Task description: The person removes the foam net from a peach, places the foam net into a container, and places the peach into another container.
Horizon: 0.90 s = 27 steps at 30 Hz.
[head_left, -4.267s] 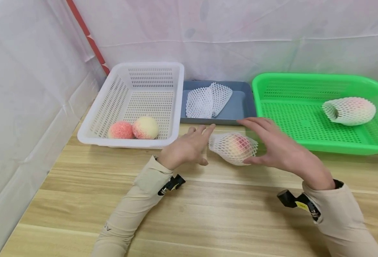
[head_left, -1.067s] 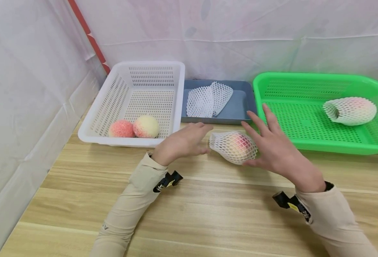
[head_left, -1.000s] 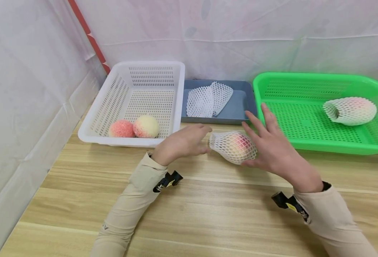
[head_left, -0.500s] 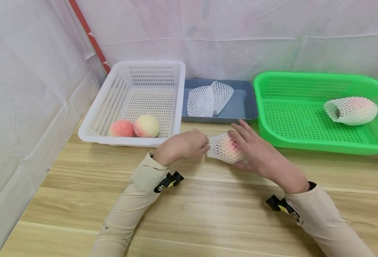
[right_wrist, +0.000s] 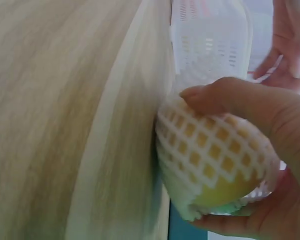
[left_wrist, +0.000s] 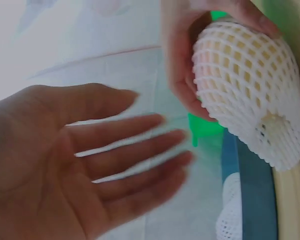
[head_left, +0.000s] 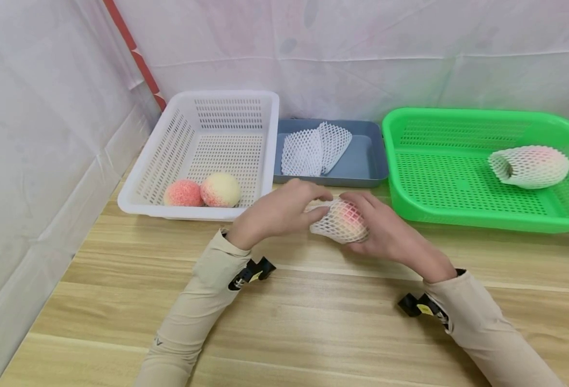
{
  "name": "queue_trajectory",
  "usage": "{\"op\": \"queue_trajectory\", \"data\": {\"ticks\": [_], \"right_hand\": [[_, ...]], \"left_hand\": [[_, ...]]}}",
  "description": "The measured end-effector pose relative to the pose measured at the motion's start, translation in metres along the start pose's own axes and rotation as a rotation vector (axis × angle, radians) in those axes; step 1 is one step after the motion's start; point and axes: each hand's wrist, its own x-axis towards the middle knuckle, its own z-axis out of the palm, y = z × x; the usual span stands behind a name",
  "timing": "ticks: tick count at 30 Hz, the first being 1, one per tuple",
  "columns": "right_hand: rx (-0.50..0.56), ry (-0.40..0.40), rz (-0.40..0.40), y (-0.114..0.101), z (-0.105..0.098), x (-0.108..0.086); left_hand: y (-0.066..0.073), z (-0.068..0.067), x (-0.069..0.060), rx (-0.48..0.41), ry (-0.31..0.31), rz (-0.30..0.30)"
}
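Note:
A peach (head_left: 347, 223) in a white foam net sleeve (head_left: 327, 228) lies at the table's middle, its gathered end toward the left hand. My right hand (head_left: 386, 231) grips its right side, thumb over the netting in the right wrist view, where yellow skin shows past the net's edge. My left hand (head_left: 279, 212) hovers over the sleeve's left end. In the left wrist view that hand (left_wrist: 85, 160) has nearly straight fingers, holds nothing and is apart from the netted peach (left_wrist: 245, 75). The sleeve's small opening (left_wrist: 272, 125) faces that camera.
A white basket (head_left: 139, 177) at the left holds two bare peaches (head_left: 220, 190). Behind the hands, a grey-blue tray (head_left: 362, 156) holds empty net sleeves (head_left: 304, 153). At the right, a green basket (head_left: 454, 215) holds another netted peach (head_left: 531, 166). Curtains hang behind.
My right hand has moved left from hovering beside the netted peach and now grips it; the peach shifted slightly left. The left hand, curled near the sleeve's end half a second ago, has opened out.

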Motion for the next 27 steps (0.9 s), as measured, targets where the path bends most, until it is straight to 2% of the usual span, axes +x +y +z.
{"op": "queue_trajectory", "data": {"ticks": [3,6,10,13,17,20,23,27], "right_hand": [[0.039,0.061,-0.033,0.001,0.000,0.000],[0.103,0.118,-0.064,-0.008,-0.008,0.000],[0.182,0.215,-0.112,-0.028,-0.031,0.005],[0.208,0.296,-0.139,-0.041,-0.050,0.013],[0.234,0.396,-0.150,-0.050,-0.068,0.023],[0.251,0.440,-0.146,-0.054,-0.076,0.026],[0.275,0.449,-0.131,-0.057,-0.079,0.029],[0.303,0.444,-0.111,-0.061,-0.082,0.030]], "left_hand": [[0.004,-0.007,-0.005,-0.061,0.162,0.052],[0.007,-0.015,-0.012,-0.128,0.299,0.098],[0.009,-0.028,-0.023,-0.188,0.492,0.181],[0.008,-0.039,-0.032,-0.196,0.616,0.196],[0.006,-0.049,-0.038,-0.214,0.684,0.121],[0.007,-0.051,-0.041,-0.239,0.714,0.073],[0.009,-0.051,-0.041,-0.265,0.730,0.062],[0.012,-0.053,-0.040,-0.268,0.716,0.065]]}}
